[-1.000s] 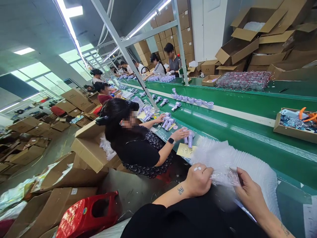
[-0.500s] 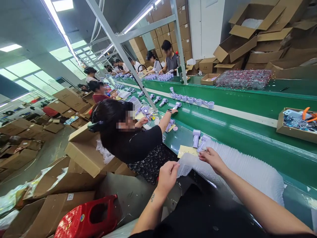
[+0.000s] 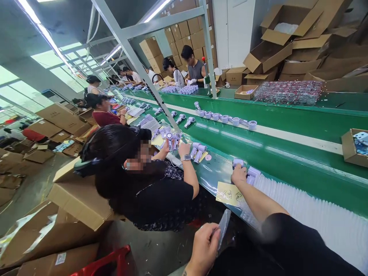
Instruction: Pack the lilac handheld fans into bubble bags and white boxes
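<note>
Low in front of me, my left hand pinches a translucent plastic bag between thumb and fingers. My right hand reaches onto the green bench with its fingers closed around a lavender handheld fan; part of the fan is hidden by the hand. A second lavender fan lies just right of it. Under and beside my right forearm stretches a long stack of translucent plastic bags. A yellow paper with handwriting lies on the bench edge near my right wrist.
A co-worker sits at my left, holding lavender fans. More fans lie by that person. A row of fan parts stands along the white strip. A small carton is at right; a metal post slants over the bench.
My right hand has moved from the bag stack onto a fan. My left hand has drawn back and down with a bag. The co-worker's arm has pulled back from the belt with a fan.
</note>
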Tool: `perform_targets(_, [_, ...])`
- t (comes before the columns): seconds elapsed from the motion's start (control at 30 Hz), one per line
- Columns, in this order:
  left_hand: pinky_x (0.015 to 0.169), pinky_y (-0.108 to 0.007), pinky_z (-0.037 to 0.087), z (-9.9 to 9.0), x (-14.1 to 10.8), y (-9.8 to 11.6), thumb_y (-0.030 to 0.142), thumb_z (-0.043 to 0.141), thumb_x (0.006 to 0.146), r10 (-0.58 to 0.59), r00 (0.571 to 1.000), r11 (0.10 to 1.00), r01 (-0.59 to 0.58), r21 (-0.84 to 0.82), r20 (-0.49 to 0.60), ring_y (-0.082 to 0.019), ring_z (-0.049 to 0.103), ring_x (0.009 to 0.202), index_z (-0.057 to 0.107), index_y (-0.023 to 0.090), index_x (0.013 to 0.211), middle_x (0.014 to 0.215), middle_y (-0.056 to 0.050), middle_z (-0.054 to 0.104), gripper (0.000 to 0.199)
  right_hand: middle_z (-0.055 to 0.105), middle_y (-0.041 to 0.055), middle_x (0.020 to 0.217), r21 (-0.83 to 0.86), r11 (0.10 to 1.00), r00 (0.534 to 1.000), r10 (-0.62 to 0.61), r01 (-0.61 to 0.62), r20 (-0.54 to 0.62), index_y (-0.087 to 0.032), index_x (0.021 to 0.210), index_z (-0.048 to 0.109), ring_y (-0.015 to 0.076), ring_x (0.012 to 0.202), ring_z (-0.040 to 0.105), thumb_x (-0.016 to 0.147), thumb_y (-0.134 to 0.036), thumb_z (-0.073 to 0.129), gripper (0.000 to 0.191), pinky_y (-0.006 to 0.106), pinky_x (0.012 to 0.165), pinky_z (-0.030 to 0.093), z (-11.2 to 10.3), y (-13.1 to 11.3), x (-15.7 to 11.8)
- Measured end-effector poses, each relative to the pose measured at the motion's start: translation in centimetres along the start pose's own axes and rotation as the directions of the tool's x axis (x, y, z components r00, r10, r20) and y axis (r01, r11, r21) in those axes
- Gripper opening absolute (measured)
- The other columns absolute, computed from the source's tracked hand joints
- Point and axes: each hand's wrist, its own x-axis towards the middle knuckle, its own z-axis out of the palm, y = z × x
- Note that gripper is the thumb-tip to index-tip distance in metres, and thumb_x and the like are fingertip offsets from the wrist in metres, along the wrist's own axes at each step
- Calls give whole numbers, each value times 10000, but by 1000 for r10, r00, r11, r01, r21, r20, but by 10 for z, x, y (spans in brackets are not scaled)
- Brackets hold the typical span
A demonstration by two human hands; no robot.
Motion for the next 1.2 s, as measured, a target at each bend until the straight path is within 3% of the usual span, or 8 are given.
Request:
perform_targets(0.2, [689, -266, 468, -2, 59, -8, 221, 429, 887, 69, 992, 993, -58, 102, -107, -160, 607, 743, 641, 187, 906, 792, -50, 657, 215, 615, 63, 913, 451, 892, 967, -119, 4, 226, -242, 1214, 242, 193, 811, 638, 786, -238, 467, 484, 361, 720, 507, -68, 19, -59])
perform_targets(0.3, [703, -276, 457, 11, 92, 8, 213, 453, 873, 168, 983, 983, -161, 92, -75, -167, 604, 753, 649, 175, 911, 794, -59, 659, 203, 617, 72, 984, 830, 547, 757, -498, -105, 423, -280, 1264, 240, 198, 849, 630, 781, -292, 554, 577, 340, 710, 497, -108, 48, -122])
perform_targets(0.43, [653, -266, 435, 31, 116, 38, 223, 496, 850, 333, 939, 942, -326, -81, 85, -157, 563, 691, 674, 165, 911, 704, -52, 627, 196, 611, 103, 1023, 861, 463, 645, -596, -210, 478, -250, 1263, 262, 187, 823, 622, 811, -356, 597, 572, 322, 693, 480, -128, 85, -186])
perform_targets(0.63, [649, -248, 423, 55, 120, 70, 274, 530, 847, 353, 876, 867, -174, -468, 329, -139, 542, 690, 706, 173, 851, 705, -40, 622, 203, 599, 86, 1075, 907, 389, 787, -503, -163, 358, -331, 1373, -69, 202, 848, 638, 781, -273, 659, 940, 366, 722, 502, -134, 118, -208])
perform_targets(0.77, [716, -266, 443, 75, 123, 83, 299, 564, 831, 249, 904, 822, -8, -570, 347, -153, 573, 775, 691, 165, 876, 820, -50, 643, 190, 542, 93, 1175, 892, 390, 857, -354, -228, 374, -316, 1392, 158, 181, 791, 651, 758, -272, 667, 814, 326, 666, 528, -147, 138, -209])
perform_targets(0.93, [659, -272, 441, 95, 117, 106, 256, 529, 854, 490, 832, 801, -310, -511, 262, -140, 537, 694, 673, 166, 865, 708, -34, 611, 170, 556, 72, 1138, 921, 306, 932, -193, -239, 306, -267, 1203, 431, 176, 694, 657, 761, -277, 642, 489, 294, 526, 527, -155, 164, -218])
perform_targets(1.13, [608, -301, 432, 116, 88, 142, 75, 420, 821, 882, 466, 468, -857, -215, 64, -155, 491, 651, 627, 167, 917, 647, -35, 516, 246, 607, 38, 1003, 981, 42, 975, -108, -191, 195, -248, 1083, 457, 183, 698, 654, 763, -259, 647, 372, 279, 512, 525, -167, 175, -244])
perform_targets(1.2, [581, -289, 429, 125, 82, 150, 46, 421, 804, 905, 423, 422, -889, -178, 37, -153, 486, 632, 611, 165, 913, 631, -28, 498, 250, 618, 30, 953, 986, -42, 986, -34, -163, 162, -253, 1089, 446, 178, 685, 651, 756, -241, 657, 394, 277, 527, 527, -174, 177, -254])
